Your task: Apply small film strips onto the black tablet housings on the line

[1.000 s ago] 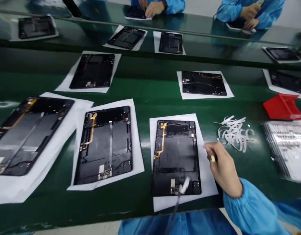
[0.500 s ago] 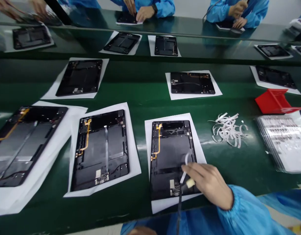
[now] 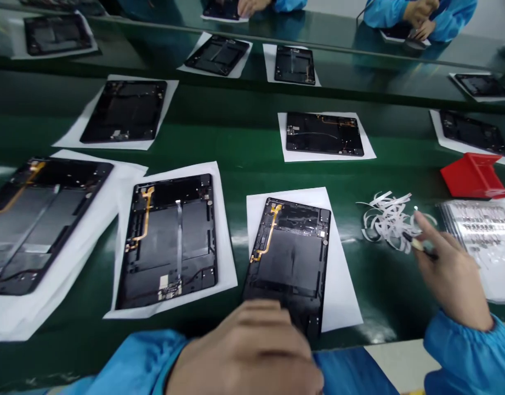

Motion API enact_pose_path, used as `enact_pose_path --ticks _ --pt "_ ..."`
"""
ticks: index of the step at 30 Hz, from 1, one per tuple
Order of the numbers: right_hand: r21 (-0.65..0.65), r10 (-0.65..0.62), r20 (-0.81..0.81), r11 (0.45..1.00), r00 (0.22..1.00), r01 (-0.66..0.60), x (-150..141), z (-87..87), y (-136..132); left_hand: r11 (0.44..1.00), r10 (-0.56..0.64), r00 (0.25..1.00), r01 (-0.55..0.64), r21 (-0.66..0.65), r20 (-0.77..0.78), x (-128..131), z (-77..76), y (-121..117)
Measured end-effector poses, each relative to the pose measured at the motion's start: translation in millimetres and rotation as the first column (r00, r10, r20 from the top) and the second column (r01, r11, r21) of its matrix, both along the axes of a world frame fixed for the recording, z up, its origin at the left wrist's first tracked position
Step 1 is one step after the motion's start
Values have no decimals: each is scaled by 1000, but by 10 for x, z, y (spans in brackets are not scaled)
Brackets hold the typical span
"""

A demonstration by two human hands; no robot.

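In front of me a black tablet housing with a gold flex cable lies turned on a white sheet. My left hand, blurred, is closed over its lower left end; the fingertips are hidden. My right hand is at the right, beside a pile of curled white strips. Between its fingers is a thin black tool, likely tweezers, its tip at the pile. A cream-coloured piece shows at the same fingers. One loose white strip curls near the index fingertip.
More open tablet housings lie on white sheets to the left and farther back. On the right stand a red bin and a stack of clear trays with small parts. A co-worker's hands are busy across the green bench.
My right hand has moved right from the tablet housing to the strip pile. My left hand has come up over the housing's lower end. The housing has turned clockwise on its sheet.
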State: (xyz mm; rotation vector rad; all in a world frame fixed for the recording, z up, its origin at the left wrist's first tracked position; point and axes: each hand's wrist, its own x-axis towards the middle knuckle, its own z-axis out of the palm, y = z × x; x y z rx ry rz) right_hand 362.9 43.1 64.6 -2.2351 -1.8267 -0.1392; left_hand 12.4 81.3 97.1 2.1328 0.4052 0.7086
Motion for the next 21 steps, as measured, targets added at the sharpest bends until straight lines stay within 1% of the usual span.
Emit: enact_pose_path --ticks 1,2,3,4,5,6,7,8,10,12,13,14,15,16,17,18,19,20,21 --pt "28 -9 -45 1000 999 10 -88 35 -9 1000 14 999 -14 11 30 50 -16 134" --pt "50 12 -119 999 993 -6 -225 72 -19 999 40 998 -40 1 54 93 -45 253" --pt "70 86 -239 995 967 -71 -398 108 -22 995 102 992 -100 -28 71 129 -86 353" --pt "38 222 -385 974 896 -225 -594 138 -15 985 162 983 -157 -69 81 155 -134 433" --pt "8 323 -517 928 792 -373 -795 158 8 976 194 978 -184 -117 76 174 -187 496" --pt "12 369 -622 886 691 -463 -985 166 50 967 212 975 -199 -162 67 186 -239 545" --pt "3 375 -698 854 610 -521 -1152 162 107 958 222 973 -207 -198 57 194 -286 583" --pt "16 375 -745 837 552 -547 -1285 145 176 951 228 972 -211 -226 51 200 -325 616" --pt "50 372 -800 823 471 -566 -1442 88 319 942 223 974 -201 -269 52 207 -375 667" --pt "87 377 -825 821 421 -564 -1477 24 430 936 202 978 -177 -304 52 202 -401 687" --pt "98 376 -834 821 404 -563 -1467 -4 467 928 221 974 -194 -319 49 188 -413 675" --pt "103 372 -841 822 392 -559 -1449 -31 494 915 265 964 -242 -322 30 164 -431 639" --pt "100 364 -847 825 387 -556 -1427 -58 514 903 324 946 -308 -299 2 128 -457 576" --pt "92 354 -851 828 388 -553 -1407 -86 530 896 379 925 -374 -240 -30 80 -495 483" --pt "83 345 -852 832 394 -548 -1390 -117 545 897 412 909 -416 -147 -62 21 -543 364" --pt "77 341 -849 836 403 -544 -1377 -152 560 909 411 905 -417 -32 -107 -46 -601 225" --pt "78 344 -843 839 414 -538 -1368 -191 577 928 372 915 -361 92 -159 -117 -663 76" --pt "84 352 -834 841 425 -534 -1363 -233 596 942 320 917 -281 186 -238 -186 -726 -71" --pt "94 365 -825 841 432 -532 -1360 -277 615 944 284 900 -203 261 -330 -250 -784 -205"
